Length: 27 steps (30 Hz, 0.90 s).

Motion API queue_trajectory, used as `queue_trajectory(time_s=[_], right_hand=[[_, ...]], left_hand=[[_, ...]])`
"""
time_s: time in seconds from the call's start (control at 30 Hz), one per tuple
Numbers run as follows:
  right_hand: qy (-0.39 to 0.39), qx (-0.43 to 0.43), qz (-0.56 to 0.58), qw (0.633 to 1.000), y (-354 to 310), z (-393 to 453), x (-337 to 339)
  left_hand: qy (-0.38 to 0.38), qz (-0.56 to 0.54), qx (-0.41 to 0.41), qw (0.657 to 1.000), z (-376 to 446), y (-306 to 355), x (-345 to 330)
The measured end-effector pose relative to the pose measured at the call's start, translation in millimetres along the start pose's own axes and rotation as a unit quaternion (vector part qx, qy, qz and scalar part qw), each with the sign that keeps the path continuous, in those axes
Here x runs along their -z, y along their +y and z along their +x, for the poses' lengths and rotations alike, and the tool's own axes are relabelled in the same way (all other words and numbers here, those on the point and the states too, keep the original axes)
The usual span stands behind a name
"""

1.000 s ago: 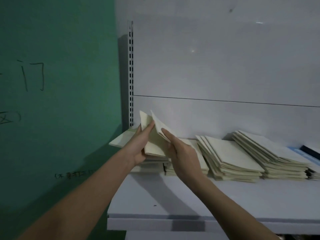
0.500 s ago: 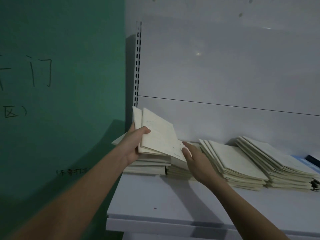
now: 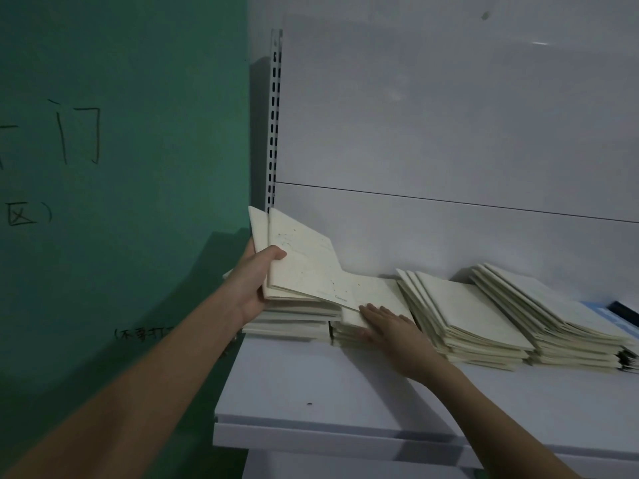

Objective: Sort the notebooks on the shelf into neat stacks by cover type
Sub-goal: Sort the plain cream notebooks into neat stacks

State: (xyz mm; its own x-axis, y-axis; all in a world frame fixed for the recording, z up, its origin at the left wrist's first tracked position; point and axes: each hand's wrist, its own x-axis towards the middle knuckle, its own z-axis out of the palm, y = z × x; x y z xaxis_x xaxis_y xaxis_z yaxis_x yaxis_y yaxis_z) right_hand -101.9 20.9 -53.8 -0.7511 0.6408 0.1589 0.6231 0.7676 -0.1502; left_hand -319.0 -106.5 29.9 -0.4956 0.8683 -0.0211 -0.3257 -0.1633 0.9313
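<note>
Cream-covered notebooks lie in several stacks along the back of a white shelf (image 3: 311, 385). My left hand (image 3: 256, 281) grips a small bundle of notebooks (image 3: 304, 267), tilted up on edge above the leftmost stack (image 3: 294, 323), thumb across the speckled front cover. My right hand (image 3: 387, 326) rests flat, fingers straight, on the top of the second stack (image 3: 377, 295), just under the bundle's lower corner. Two taller, slanted stacks lie further right, one in the middle (image 3: 463, 312) and one at the far right (image 3: 553, 319).
A green wall (image 3: 121, 167) with black handwriting stands close on the left. The shelf's white back panel (image 3: 449, 133) and a slotted upright (image 3: 275, 115) rise behind. A blue and a dark cover (image 3: 619, 311) peek out at the far right. The front of the shelf lies bare.
My right hand let go of the raised notebooks and dropped flat onto the second stack. My left hand kept the bundle and lifted it a little, tilting it left.
</note>
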Motion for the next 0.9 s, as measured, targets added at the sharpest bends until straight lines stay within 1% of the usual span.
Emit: queue_trajectory(time_s=[0.03, 0.07, 0.1, 0.13, 0.17, 0.2, 0.27, 0.3, 0.33, 0.37, 0.4, 0.43, 0.5, 0.57, 0.67, 0.8, 0.9], right_hand=[[0.012, -0.009, 0.057, 0.998, 3, -1, -1], [0.038, -0.026, 0.143, 0.989, 5, -3, 0], [0.081, -0.049, 0.236, 0.967, 5, -4, 2], [0.132, -0.074, 0.318, 0.936, 3, -5, 7], [0.183, -0.094, 0.373, 0.905, -1, -5, 13], [0.228, -0.108, 0.403, 0.88, -4, -3, 18], [0.295, -0.113, 0.44, 0.841, -15, -3, 28], [0.318, -0.108, 0.455, 0.825, -23, -3, 32], [0.333, -0.102, 0.461, 0.816, -31, -5, 35], [0.342, -0.093, 0.455, 0.817, -41, -7, 37], [0.344, -0.078, 0.439, 0.827, -51, -11, 37], [0.34, -0.06, 0.403, 0.848, -62, -14, 37], [0.326, -0.02, 0.289, 0.9, -79, -18, 31], [0.307, 0.024, 0.201, 0.93, -84, -19, 19], [0.28, 0.051, 0.169, 0.944, -81, -20, 15], [0.248, 0.071, 0.156, 0.954, -76, -23, 22], [0.219, 0.084, 0.16, 0.959, -63, -28, 25]], left_hand=[[0.0, -0.004, -0.001, 1.0, 0, 0, 1], [0.002, -0.006, -0.003, 1.0, -1, -1, 2], [0.003, -0.007, -0.005, 1.0, -1, -1, 2], [0.002, -0.007, -0.006, 1.0, -2, -1, 2], [-0.001, -0.007, -0.006, 1.0, -2, -2, 2], [-0.004, -0.006, -0.006, 1.0, -3, -2, 2], [-0.012, -0.004, -0.005, 1.0, -2, -5, 0], [-0.015, -0.006, -0.002, 1.0, -2, -7, -1], [-0.019, -0.01, 0.002, 1.0, -2, -9, -3], [-0.022, -0.015, 0.005, 1.0, -3, -11, -7], [-0.026, -0.019, 0.007, 0.999, -3, -13, -10], [-0.031, -0.02, 0.008, 0.999, -5, -15, -14], [-0.039, -0.012, 0.002, 0.999, -7, -19, -21], [-0.047, -0.002, -0.012, 0.999, -8, -21, -26], [-0.07, -0.026, -0.01, 0.997, -10, -25, -29], [-0.11, -0.045, -0.016, 0.993, -10, -32, -33], [-0.111, -0.042, -0.016, 0.993, -9, -38, -44]])
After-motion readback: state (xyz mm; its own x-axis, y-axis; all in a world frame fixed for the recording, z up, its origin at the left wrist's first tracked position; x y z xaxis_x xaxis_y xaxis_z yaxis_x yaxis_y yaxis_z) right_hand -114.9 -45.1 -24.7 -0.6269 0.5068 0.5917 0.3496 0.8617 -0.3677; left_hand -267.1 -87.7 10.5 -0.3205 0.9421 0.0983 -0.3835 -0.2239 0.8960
